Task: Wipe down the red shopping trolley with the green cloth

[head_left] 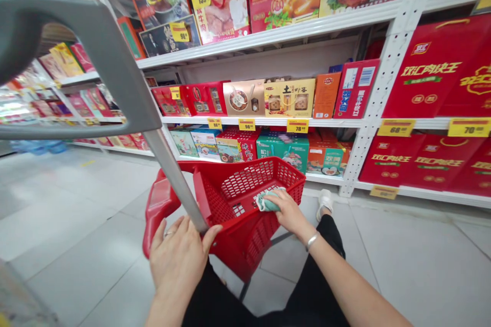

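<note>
While the red plastic shopping basket (249, 184) hung in front of the person, the right hand (287, 212) reached into it, its fingers (274, 195) held together and closed on a crumpled teal-and-white item (267, 202) inside the basket. At the basket's near edge, the left hand (178, 260) sat at the foot of a grey metal handle pole (172, 179), its fingers (159, 237) spread apart; whether they clamped the pole could not be told. Beyond the basket stood white metal shelving (399, 36) stacked with boxed gift sets (284, 98), with yellow price tags (395, 127) along its shelf edges.
</note>
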Available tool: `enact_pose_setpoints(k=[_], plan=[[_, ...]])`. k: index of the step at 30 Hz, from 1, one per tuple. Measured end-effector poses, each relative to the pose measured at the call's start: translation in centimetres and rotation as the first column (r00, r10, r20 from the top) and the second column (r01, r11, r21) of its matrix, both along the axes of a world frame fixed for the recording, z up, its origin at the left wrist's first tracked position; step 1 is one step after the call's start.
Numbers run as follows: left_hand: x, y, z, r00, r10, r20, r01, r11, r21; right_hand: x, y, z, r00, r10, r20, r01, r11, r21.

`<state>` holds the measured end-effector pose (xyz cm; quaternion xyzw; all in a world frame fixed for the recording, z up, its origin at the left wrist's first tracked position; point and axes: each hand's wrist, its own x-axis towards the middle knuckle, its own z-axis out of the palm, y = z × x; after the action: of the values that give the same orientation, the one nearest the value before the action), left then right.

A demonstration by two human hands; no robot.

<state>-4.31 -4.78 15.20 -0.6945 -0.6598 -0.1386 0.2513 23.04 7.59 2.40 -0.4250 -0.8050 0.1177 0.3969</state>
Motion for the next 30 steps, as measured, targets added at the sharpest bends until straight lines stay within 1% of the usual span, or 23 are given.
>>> enact_pose_setpoints(k=[3, 5, 7, 9, 11, 12, 14, 16, 19, 22, 25, 28, 30], plan=[[0.1, 0.0, 0.0, 1.000, 0.005, -0.021, -0.005, 1.000, 0.002, 0.9, 0.5, 0.1, 0.996, -0.084, 0.007, 0.085, 0.996, -0.011], [0.2, 0.1, 0.0, 0.999, 0.015, -0.047, -0.014, 1.000, 0.010, 0.5, 0.2, 0.8, 0.995, -0.100, 0.010, 0.101, 0.995, -0.019], [0.1, 0.1, -0.1, 0.997, 0.022, -0.068, -0.021, 1.000, 0.021, -1.0, -1.1, 1.8, 0.999, -0.048, 0.011, 0.048, 0.999, -0.016], [0.0, 0.1, -0.2, 0.997, 0.028, -0.078, -0.025, 0.999, 0.035, -3.4, -3.0, 3.1, 0.998, 0.063, 0.007, -0.063, 0.998, 0.003], [-0.3, 0.0, -0.2, 0.996, 0.026, -0.087, -0.022, 0.999, 0.039, -6.1, -5.2, 4.3, 0.986, 0.168, 0.003, -0.168, 0.985, 0.032], [-0.4, 0.0, -0.1, 0.995, 0.020, -0.093, -0.017, 0.999, 0.036, -7.3, -6.1, 4.8, 0.982, 0.189, 0.000, -0.189, 0.981, 0.049], [-0.6, -0.1, 0.0, 0.994, 0.010, -0.110, -0.007, 1.000, 0.029, -8.9, -7.2, 5.4, 0.983, 0.186, -0.007, -0.185, 0.979, 0.081], [-0.7, -0.2, 0.0, 0.993, 0.004, -0.119, -0.001, 1.000, 0.026, -9.5, -7.5, 5.4, 0.985, 0.175, -0.006, -0.173, 0.979, 0.104], [-0.7, -0.2, 0.1, 0.996, 0.001, -0.088, 0.001, 1.000, 0.027, -8.4, -6.3, 4.3, 0.987, 0.160, -0.007, -0.159, 0.981, 0.114], [-0.5, -0.1, 0.1, 0.999, -0.004, -0.039, 0.005, 1.000, 0.027, -5.8, -4.3, 2.6, 0.997, 0.078, -0.002, -0.078, 0.992, 0.099], [-0.2, -0.1, 0.2, 1.000, -0.003, -0.030, 0.004, 1.000, 0.029, -2.8, -1.9, 1.0, 0.999, -0.012, 0.030, 0.009, 0.997, 0.082], [0.0, -0.1, 0.2, 0.999, 0.006, -0.042, -0.005, 0.999, 0.033, -0.4, 0.0, 0.2, 0.995, -0.100, 0.031, 0.097, 0.993, 0.065], [0.1, -0.1, 0.2, 0.999, 0.009, -0.041, -0.008, 0.999, 0.034, 0.3, 0.6, 0.2, 0.993, -0.119, 0.026, 0.117, 0.992, 0.050]])
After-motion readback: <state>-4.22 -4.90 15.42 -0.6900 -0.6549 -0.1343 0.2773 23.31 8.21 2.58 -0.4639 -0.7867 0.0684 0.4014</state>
